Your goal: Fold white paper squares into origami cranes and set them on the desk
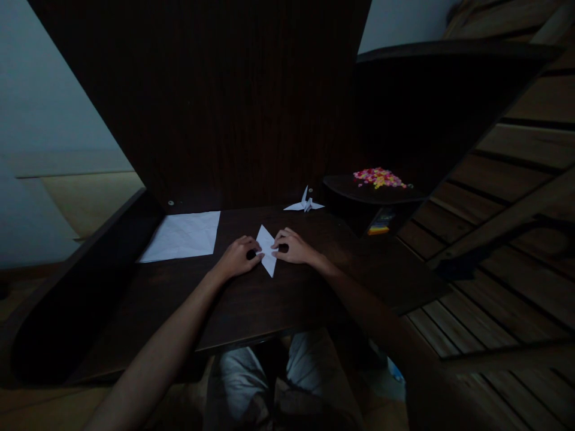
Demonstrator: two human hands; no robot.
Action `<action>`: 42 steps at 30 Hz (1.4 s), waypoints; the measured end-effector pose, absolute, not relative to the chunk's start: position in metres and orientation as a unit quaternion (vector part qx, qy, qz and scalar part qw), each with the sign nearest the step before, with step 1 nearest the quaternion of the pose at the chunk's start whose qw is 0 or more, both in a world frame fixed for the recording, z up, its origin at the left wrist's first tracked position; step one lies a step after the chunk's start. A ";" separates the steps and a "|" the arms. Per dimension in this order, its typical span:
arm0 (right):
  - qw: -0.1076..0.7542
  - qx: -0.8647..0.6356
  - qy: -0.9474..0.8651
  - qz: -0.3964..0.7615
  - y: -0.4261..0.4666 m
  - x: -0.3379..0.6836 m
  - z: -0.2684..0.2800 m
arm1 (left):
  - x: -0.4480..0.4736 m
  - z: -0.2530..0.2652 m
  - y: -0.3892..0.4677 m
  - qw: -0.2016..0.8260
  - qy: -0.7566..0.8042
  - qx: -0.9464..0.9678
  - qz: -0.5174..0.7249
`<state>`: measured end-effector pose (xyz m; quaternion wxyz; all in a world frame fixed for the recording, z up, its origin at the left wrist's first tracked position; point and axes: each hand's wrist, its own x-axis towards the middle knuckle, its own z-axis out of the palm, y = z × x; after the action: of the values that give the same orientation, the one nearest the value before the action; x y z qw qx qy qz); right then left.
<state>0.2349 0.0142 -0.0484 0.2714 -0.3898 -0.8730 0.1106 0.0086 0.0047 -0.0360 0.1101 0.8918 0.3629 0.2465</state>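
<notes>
From here I can see a diamond of folded white paper (pixel 268 244) on the dark counter (pixel 278 308) in front of the person, its left side pinched by the fingers of the left hand (pixel 238 257) and its right side by those of the right hand (pixel 294 248). A paper bird (pixel 307 205) stands behind it, a little to the right, and a flat white sheet (pixel 184 236) lies over to the left. Small pink and yellow bits (pixel 380 178) are heaped on the low shelf (pixel 342 187) at the right.
</notes>
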 end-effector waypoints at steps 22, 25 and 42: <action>0.349 -0.440 -0.812 0.158 0.016 0.230 -0.055 | 0.008 -0.043 0.009 0.169 0.419 0.831 0.325; 0.333 -0.432 -0.829 0.123 0.015 0.230 -0.054 | 0.009 -0.044 0.008 0.138 0.403 0.845 0.323; 0.249 -0.471 -0.845 0.044 0.009 0.225 -0.054 | 0.011 -0.045 0.006 0.063 0.385 0.900 0.192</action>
<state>0.2252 0.0094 -0.0538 0.2491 -0.4708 -0.8452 0.0442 0.0109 0.0060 -0.0448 0.0626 0.9003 0.3854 0.1922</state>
